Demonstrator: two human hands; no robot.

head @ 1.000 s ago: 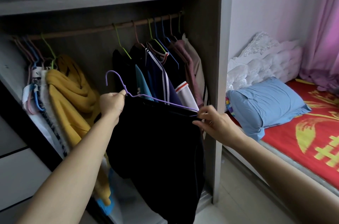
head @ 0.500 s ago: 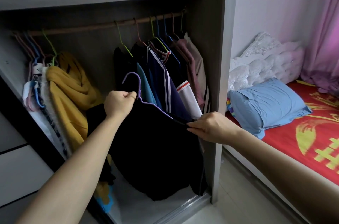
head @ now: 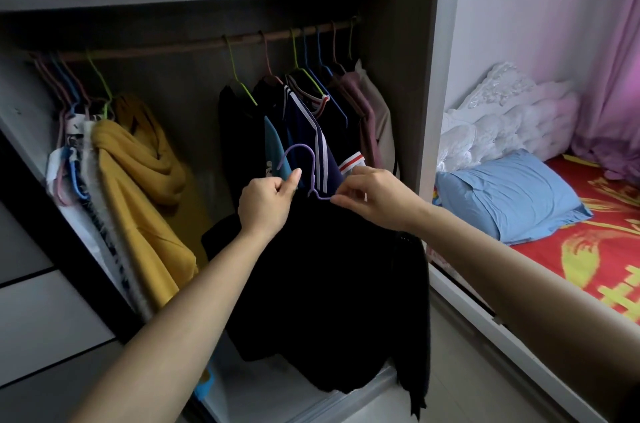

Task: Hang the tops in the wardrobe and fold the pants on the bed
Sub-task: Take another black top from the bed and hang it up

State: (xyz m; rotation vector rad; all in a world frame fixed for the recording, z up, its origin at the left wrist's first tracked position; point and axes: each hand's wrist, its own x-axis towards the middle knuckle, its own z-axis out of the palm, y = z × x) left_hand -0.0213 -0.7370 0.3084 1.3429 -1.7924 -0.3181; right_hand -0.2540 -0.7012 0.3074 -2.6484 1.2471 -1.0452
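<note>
At frame centre, my left grip (head: 266, 202) clenches the black top (head: 329, 284) beside the hook of the purple hanger (head: 304, 159); my right grip (head: 375, 197) pinches its wire arm, below the wardrobe rail (head: 207, 43).

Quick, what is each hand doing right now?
Left hand: closed, gripping the black top beside the purple hanger.
Right hand: closed, fingers pinching the hanger's arm.

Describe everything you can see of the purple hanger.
The purple hanger is thin and wire-like, with an open curved hook on top. Only hook, neck and a short stretch of arm show; the rest lies inside the black top. It is held below the rod, not hung. The right hand pinches its arm; the left hand grips the top beside its neck.
</note>
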